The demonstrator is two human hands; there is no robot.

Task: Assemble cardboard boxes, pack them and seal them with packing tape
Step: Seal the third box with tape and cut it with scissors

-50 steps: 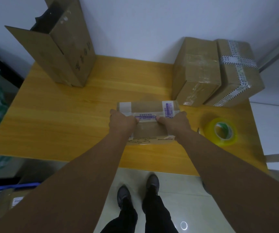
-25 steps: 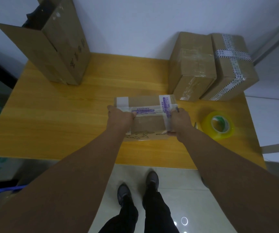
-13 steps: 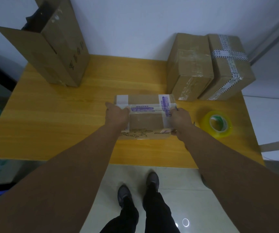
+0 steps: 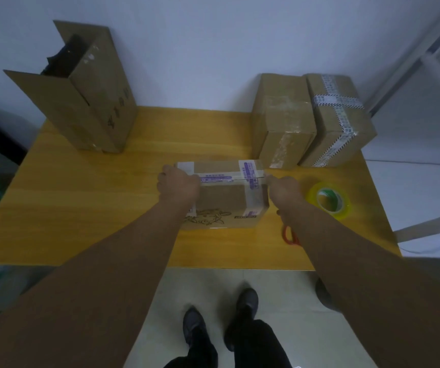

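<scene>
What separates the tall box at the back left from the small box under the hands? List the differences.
The tall box stands upright, top flaps open; the small box lies low and closed. The small box carries purple-printed tape; the tall box's top has none. The left hand and right hand touch the small box; no hand touches the tall box. Both are brown cardboard on the table.

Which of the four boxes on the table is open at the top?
The tall box at the back left: its flaps stand up and something dark shows inside. The other three are taped shut.
</scene>
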